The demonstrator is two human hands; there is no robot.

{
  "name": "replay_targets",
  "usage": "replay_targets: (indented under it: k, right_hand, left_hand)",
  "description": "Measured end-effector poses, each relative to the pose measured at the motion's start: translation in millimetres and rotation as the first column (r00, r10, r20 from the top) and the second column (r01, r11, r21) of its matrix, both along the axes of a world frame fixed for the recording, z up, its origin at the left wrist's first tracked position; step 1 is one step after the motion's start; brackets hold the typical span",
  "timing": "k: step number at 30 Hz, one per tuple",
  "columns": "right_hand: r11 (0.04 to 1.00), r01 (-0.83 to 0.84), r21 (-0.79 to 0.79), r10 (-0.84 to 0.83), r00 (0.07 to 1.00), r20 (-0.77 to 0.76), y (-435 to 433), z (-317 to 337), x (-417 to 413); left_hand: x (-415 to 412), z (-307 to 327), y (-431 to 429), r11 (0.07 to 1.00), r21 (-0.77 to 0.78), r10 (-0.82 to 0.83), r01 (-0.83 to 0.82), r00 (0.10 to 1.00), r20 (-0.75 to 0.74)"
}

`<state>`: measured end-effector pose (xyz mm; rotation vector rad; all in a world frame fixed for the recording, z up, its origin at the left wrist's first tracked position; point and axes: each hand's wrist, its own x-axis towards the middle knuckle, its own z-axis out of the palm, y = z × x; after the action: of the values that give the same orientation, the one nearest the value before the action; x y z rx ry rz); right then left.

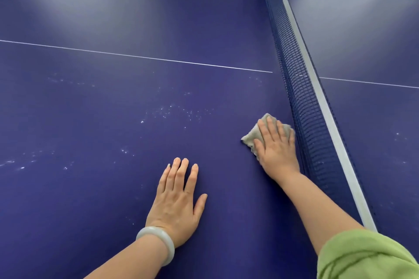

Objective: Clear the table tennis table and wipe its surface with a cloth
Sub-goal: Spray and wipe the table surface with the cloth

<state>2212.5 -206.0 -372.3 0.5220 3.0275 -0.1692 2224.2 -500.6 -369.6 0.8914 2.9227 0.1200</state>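
Just beside the net point(301, 106), well short of the table tennis table's point(90, 120) far edge, my outstretched right hand point(275, 145) presses a grey cloth point(250, 137) flat. My left hand point(178, 206), pale bangle point(158, 242) at the wrist, lies flat and open on the blue surface.

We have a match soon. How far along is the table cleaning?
Clearing looks done: no bats or balls show on the table. Wiping is under way: the right hand presses the grey cloth flat beside the net, and the left hand rests on the surface. White specks left of the hands await wiping, plus a few beyond the net.
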Motion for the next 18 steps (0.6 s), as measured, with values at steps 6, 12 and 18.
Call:
replay_targets:
  k: [6, 12, 18]
  right_hand:
    - [0.986, 0.162, -0.029, -0.16, 0.985, 0.062, 11.1, 4.5, -55.4]
    - [0.927, -0.369, -0.067, 0.372, 0.927, 0.051, -5.2, 7.8, -16.1]
    - [0.997, 0.062, -0.048, -0.059, 0.997, 0.053, 45.8, 5.8, -53.4]
  left_hand:
    - [-0.5, -0.2, 0.1, 1.0, -0.002, -0.001, 0.001, 1.0, -0.005]
    - [-0.6, 1.3, 1.7, 1.0, -0.005, -0.004, 0.004, 1.0, 0.01]
    - [-1.1, 1.7, 2.1, 1.0, -0.001, -0.009, 0.009, 1.0, 0.003]
